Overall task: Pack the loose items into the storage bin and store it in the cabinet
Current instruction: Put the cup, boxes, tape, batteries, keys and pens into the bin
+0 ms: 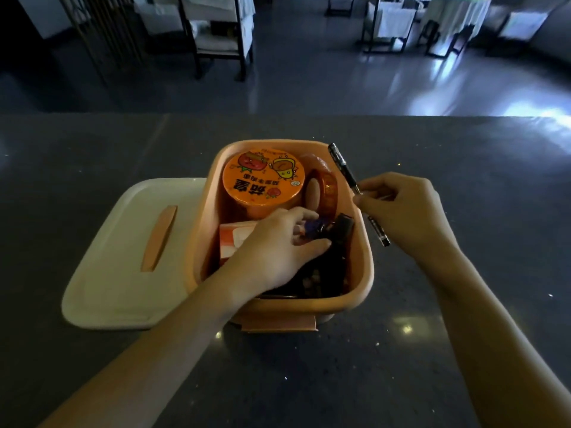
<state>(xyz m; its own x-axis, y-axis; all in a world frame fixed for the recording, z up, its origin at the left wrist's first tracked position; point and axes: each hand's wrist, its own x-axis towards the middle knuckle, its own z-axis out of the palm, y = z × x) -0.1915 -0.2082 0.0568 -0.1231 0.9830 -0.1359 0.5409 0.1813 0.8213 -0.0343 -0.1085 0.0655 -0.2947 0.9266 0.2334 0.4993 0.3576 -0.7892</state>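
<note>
An orange storage bin (364,267) stands on the dark counter. Inside it are an orange noodle cup (263,177), a roll of orange tape (326,193), a small orange-and-white box (234,239) and dark wrapped items (324,273). My left hand (275,245) reaches into the bin, its fingers closed on a small purple wrapped item (312,227). Just right of the bin's rim, my right hand (401,205) pinches a black pen (343,165). A second black pen (379,233) shows below that hand. The bin's white lid (123,257) with an orange handle lies to the left.
The dark counter (463,304) stretches wide on both sides and ends at a far edge behind the bin. Beyond it lies a shiny floor with chairs (222,35) and draped tables (454,13). No cabinet is in view.
</note>
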